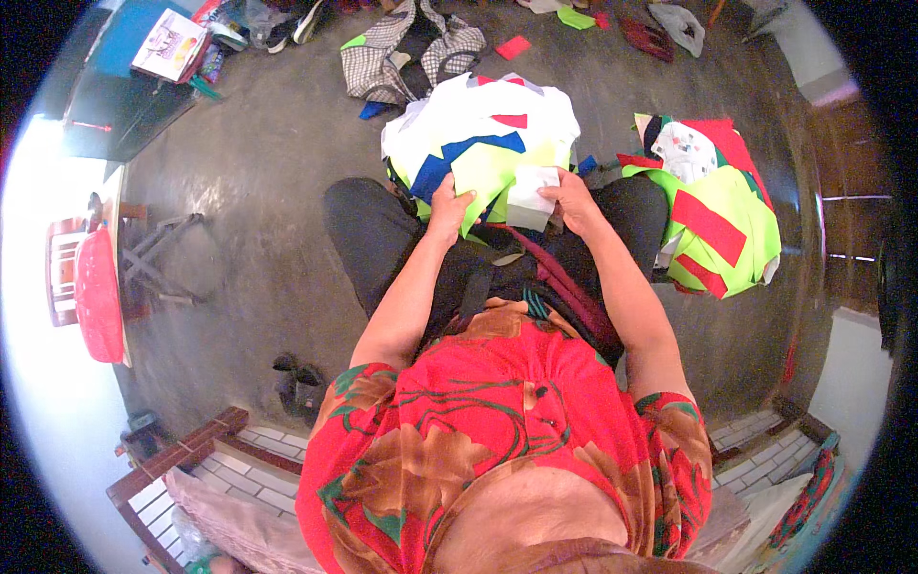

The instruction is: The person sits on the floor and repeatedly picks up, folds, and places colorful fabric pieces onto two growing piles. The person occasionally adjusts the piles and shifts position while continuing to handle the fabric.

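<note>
Left hand [447, 208] and right hand [576, 201] sit near each other between the knees, each in a pinching hold.
I see the two bare forearms, left [411, 297] and right [626, 277], reaching forward and slanting inward, elbows bent and set wide of the trunk; the left wrist [439, 235] looks nearly straight, in line with its arm. The left thumb [465, 199] lies on top, pointing toward the other hand, while most of the left fingers are hidden. The right thumb [551, 193] points back across, fingers bent beyond it. The knees, left [352, 209] and right [646, 209], spread apart on either side.
</note>
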`<state>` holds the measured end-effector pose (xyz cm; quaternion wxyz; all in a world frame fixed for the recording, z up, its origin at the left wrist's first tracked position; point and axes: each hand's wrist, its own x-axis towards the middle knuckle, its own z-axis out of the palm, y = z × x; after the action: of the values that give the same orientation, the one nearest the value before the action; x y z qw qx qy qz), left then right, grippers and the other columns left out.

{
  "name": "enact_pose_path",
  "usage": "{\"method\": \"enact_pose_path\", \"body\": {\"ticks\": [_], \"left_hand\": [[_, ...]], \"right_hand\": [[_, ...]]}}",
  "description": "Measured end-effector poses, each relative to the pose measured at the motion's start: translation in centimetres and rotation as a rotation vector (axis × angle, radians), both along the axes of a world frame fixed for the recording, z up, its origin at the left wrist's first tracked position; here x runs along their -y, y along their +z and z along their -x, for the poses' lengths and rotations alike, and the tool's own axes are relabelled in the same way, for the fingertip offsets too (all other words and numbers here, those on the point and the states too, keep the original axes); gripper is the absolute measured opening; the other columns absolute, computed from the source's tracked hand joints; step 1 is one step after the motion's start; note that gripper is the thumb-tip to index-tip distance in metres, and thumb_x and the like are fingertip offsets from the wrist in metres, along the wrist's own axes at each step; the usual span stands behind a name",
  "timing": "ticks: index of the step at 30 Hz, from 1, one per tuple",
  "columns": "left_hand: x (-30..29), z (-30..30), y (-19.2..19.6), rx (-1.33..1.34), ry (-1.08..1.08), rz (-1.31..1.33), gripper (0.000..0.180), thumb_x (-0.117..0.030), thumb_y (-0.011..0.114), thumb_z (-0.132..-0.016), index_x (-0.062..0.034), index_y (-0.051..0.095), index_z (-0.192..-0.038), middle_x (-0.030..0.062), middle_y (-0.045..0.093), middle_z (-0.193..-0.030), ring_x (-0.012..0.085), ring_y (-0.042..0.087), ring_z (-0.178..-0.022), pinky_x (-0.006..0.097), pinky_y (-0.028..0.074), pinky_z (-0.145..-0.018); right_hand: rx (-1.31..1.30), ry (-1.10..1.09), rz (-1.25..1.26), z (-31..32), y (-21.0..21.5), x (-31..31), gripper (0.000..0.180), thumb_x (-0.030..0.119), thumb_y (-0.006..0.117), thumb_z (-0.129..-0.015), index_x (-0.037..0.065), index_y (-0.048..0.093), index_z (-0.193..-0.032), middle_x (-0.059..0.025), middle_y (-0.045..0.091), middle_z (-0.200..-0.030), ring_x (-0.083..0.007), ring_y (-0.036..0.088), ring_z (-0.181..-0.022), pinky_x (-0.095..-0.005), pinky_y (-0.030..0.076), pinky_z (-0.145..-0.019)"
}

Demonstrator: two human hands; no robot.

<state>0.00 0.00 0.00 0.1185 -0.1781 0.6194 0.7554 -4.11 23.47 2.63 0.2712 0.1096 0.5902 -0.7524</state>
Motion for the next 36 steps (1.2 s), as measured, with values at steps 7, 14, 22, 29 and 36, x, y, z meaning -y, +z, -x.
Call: {"method": "enact_pose_path", "body": {"ticks": [7,14,22,29,36], "left_hand": [[0.9,2.7,6.2,-0.058,-0.095,0.029,0.061,0.001,0.052,-0.083,-0.0048,0.030,-0.140,0.0138,0.062,-0.093,0.0198,0.062,-0.060,0.029,0.049,-0.043],[4.6,9.6,11.4,-0.337,-0.072,-0.046,0.060,-0.004,0.057,-0.084,-0.0056,0.032,-0.138,0.0132,0.061,-0.093,0.0201,0.063,-0.065,0.028,0.050,-0.045],[8.6,11.2,6.8,-0.257,0.225,0.062,0.060,0.003,0.052,-0.082,-0.0118,0.035,-0.138,0.0109,0.063,-0.092,0.0219,0.063,-0.067,0.032,0.051,-0.045],[8.0,9.5,1.5,0.137,0.247,0.326,0.061,0.007,0.054,-0.077,-0.0181,0.045,-0.133,0.0096,0.060,-0.086,0.0168,0.061,-0.057,0.030,0.047,-0.038],[8.6,8.9,0.6,0.019,0.232,0.601,0.036,0.000,0.059,-0.075,-0.0113,0.064,-0.109,0.0118,0.066,-0.083,0.0176,0.065,-0.060,0.031,0.052,-0.052]], "right_hand": [[-0.006,-0.015,-0.016,0.1,0.5,0.0,0.038,-0.006,0.056,-0.075,0.000,0.054,-0.113,-0.0088,0.063,-0.100,-0.0208,0.062,-0.087,-0.0346,0.051,-0.077],[0.009,0.012,-0.002,-0.1,1.8,0.2,0.038,-0.003,0.056,-0.077,0.001,0.054,-0.115,-0.0073,0.062,-0.103,-0.0186,0.060,-0.090,-0.0311,0.048,-0.079],[-0.008,0.033,-0.028,0.2,0.6,0.2,0.040,-0.006,0.056,-0.075,-0.001,0.053,-0.115,-0.0093,0.062,-0.104,-0.0207,0.061,-0.093,-0.0333,0.049,-0.083],[-0.003,-0.011,0.025,0.1,0.4,-0.1,0.039,-0.005,0.058,-0.075,0.000,0.054,-0.113,-0.0073,0.062,-0.100,-0.0191,0.060,-0.090,-0.0314,0.048,-0.082],[0.000,0.003,-0.007,0.2,0.5,-0.2,0.038,-0.005,0.059,-0.075,0.001,0.054,-0.112,-0.0070,0.062,-0.099,-0.0190,0.061,-0.088,-0.0312,0.048,-0.080]]}}
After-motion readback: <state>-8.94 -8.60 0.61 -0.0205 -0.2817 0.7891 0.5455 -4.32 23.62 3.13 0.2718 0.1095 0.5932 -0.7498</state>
